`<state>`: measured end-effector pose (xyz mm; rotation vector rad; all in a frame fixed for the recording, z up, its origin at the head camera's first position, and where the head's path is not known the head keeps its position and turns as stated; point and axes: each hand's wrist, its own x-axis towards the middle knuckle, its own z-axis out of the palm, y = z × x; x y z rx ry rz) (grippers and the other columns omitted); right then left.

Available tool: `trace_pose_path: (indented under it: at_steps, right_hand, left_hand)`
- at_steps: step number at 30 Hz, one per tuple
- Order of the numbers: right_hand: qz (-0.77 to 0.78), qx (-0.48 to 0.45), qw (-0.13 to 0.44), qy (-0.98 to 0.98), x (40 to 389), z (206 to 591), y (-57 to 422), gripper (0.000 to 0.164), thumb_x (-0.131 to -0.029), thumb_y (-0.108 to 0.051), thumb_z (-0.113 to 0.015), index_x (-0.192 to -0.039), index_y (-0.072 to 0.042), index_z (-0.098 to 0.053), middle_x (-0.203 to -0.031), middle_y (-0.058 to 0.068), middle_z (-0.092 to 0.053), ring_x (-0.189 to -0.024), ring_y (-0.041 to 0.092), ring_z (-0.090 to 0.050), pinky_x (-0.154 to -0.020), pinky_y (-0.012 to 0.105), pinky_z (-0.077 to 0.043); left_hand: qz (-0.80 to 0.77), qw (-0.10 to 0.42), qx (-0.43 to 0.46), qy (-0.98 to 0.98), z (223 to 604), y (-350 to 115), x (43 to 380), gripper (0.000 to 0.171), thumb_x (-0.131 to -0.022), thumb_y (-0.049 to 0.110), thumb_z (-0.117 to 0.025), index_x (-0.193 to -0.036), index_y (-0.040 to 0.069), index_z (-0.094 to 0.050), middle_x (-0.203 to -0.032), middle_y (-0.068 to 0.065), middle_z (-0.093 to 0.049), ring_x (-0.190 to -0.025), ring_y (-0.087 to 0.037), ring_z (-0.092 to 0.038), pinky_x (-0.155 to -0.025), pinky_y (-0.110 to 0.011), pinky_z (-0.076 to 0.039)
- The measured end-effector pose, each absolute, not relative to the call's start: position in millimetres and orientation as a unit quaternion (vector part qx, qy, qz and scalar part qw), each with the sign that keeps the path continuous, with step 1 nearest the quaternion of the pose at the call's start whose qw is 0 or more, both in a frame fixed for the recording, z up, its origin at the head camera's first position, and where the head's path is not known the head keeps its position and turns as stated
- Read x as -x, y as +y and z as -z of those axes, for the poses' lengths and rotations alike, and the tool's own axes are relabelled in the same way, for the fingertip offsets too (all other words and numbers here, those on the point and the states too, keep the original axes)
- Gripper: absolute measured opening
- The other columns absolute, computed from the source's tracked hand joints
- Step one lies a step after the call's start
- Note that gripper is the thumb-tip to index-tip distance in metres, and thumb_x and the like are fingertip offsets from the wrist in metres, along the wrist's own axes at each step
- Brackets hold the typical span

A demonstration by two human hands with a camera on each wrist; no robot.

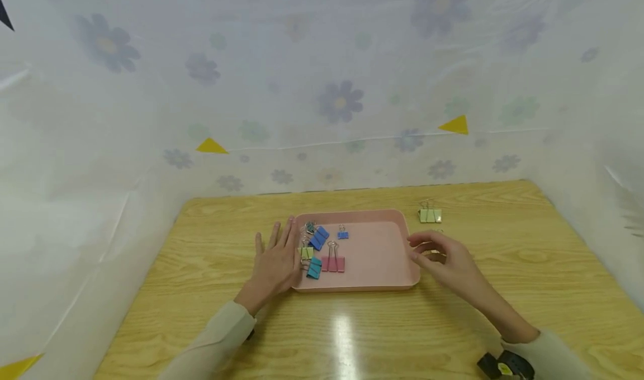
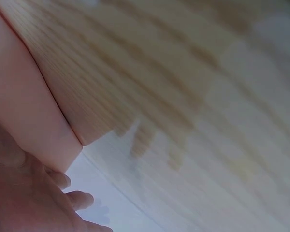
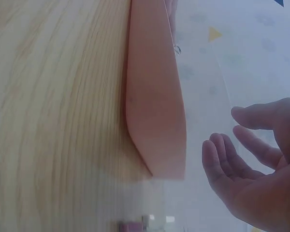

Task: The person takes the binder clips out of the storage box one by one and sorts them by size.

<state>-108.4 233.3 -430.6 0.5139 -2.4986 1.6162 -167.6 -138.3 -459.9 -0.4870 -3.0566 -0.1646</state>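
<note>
A shallow pink tray [image 1: 374,257] lies on the table between the two hands. My left hand [image 1: 276,262] rests along its left side, fingers straight and spread. Binder clips are gathered toward the tray's left: a blue clip [image 1: 319,238], a dark green clip [image 1: 310,227], a yellow clip [image 1: 306,252], a teal clip [image 1: 314,268] and a pink clip [image 1: 334,264]. A small blue clip [image 1: 342,235] lies apart from them. At the tray's right edge is my right hand [image 1: 448,260], fingers loosely bent, with a gap between thumb and fingers and nothing held.
A pale yellow binder clip [image 1: 430,216] lies on the wood-grain table [image 1: 533,257] beyond the tray's right end. More clips, partly hidden by my right hand, lie there too; a dark pink one [image 3: 131,227] shows in the right wrist view. A flowered sheet [image 1: 282,89] encloses the table.
</note>
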Motion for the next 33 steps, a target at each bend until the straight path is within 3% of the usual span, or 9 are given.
trace_pose_path:
  at_steps: [1, 3, 11, 20, 25, 33]
  right_hand:
    - [-0.535, -0.173, 0.063, -0.825, 110.1, 431.3, 228.7, 0.027, -0.097, -0.005, -0.070, -0.124, -0.003, -0.067, -0.115, 0.020, -0.068, -0.096, 0.013, -0.068, -0.080, 0.027, -0.059]
    - [-0.542, -0.178, 0.056, -0.819, 113.5, 433.7, 220.2, 0.027, -0.097, -0.005, -0.070, -0.123, -0.003, -0.067, -0.117, 0.020, -0.068, -0.097, 0.015, -0.068, -0.081, 0.027, -0.059]
    - [-0.561, -0.183, 0.027, -0.807, 129.7, 442.5, 190.1, 0.024, -0.095, -0.005, -0.073, -0.118, 0.000, -0.069, -0.117, 0.023, -0.068, -0.097, 0.024, -0.070, -0.084, 0.032, -0.059]
    - [-0.559, -0.193, 0.011, -0.806, 143.7, 448.8, 156.4, 0.026, -0.095, -0.006, -0.073, -0.119, -0.001, -0.068, -0.115, 0.022, -0.066, -0.099, 0.026, -0.069, -0.087, 0.035, -0.058]
    - [-0.547, -0.192, 0.022, -0.815, 149.7, 449.6, 143.2, 0.032, -0.094, -0.006, -0.074, -0.124, 0.001, -0.066, -0.113, 0.022, -0.067, -0.098, 0.026, -0.069, -0.087, 0.041, -0.058]
    - [-0.528, -0.151, -0.038, -0.835, 157.8, 455.5, 123.4, 0.042, -0.093, -0.012, -0.076, -0.131, -0.001, -0.063, -0.118, 0.015, -0.067, -0.104, 0.022, -0.066, -0.095, 0.043, -0.054]
  left_hand:
    - [0.053, 0.021, 0.158, -0.986, 460.3, -138.6, 167.8, 0.063, -0.109, 0.029, -0.031, -0.166, 0.008, -0.013, -0.172, -0.006, -0.014, -0.156, -0.034, -0.014, -0.117, -0.072, -0.008]
    - [0.051, 0.022, 0.158, -0.986, 461.1, -138.8, 168.0, 0.063, -0.109, 0.030, -0.030, -0.166, 0.009, -0.013, -0.172, -0.006, -0.013, -0.156, -0.034, -0.014, -0.117, -0.071, -0.008]
    - [0.055, 0.025, 0.159, -0.985, 462.7, -138.7, 169.4, 0.063, -0.109, 0.029, -0.032, -0.166, 0.008, -0.014, -0.171, -0.006, -0.014, -0.156, -0.035, -0.014, -0.117, -0.071, -0.008]
    - [0.043, 0.022, 0.162, -0.986, 460.5, -139.5, 168.3, 0.063, -0.110, 0.030, -0.031, -0.166, 0.009, -0.012, -0.171, -0.006, -0.014, -0.156, -0.034, -0.014, -0.118, -0.071, -0.008]
    - [0.041, 0.026, 0.161, -0.986, 461.5, -139.8, 168.3, 0.063, -0.110, 0.030, -0.031, -0.166, 0.009, -0.013, -0.171, -0.006, -0.015, -0.156, -0.035, -0.016, -0.117, -0.071, -0.009]
    - [0.047, 0.026, 0.161, -0.986, 462.2, -140.3, 168.5, 0.063, -0.110, 0.030, -0.032, -0.166, 0.008, -0.013, -0.171, -0.006, -0.014, -0.156, -0.035, -0.014, -0.117, -0.072, -0.007]
